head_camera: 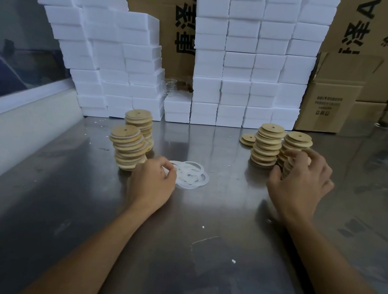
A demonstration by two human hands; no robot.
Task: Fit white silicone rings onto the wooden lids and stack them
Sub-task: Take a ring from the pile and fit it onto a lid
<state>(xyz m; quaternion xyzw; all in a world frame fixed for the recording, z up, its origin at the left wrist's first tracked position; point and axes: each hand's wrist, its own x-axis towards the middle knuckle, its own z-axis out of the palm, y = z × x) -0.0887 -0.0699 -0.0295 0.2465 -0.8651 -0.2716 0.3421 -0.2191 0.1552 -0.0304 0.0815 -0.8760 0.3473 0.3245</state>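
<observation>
On a steel table [203,231], the left hand [152,182] pinches at white silicone rings [191,175] at 12 o'clock. The right hand [300,182] grips a stack of wooden lids [295,145] at 1 o'clock; ringed stacks [127,147] stand at 11.

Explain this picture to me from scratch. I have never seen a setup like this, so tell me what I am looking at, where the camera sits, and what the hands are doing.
There is no machine here: a person works with bare hands, and the one camera is worn on their head, looking forward and down over a steel table. The left hand rests at a loose pile of white silicone rings, its fingers curled at the pile's edge; whether it pinches a ring I cannot tell. The right hand curls around the nearest stack of wooden lids on the right. A second stack and a short one stand beside it. Two more stacks stand on the left, these with white rings showing between the lids. Behind are white boxes and cardboard cartons.
</observation>
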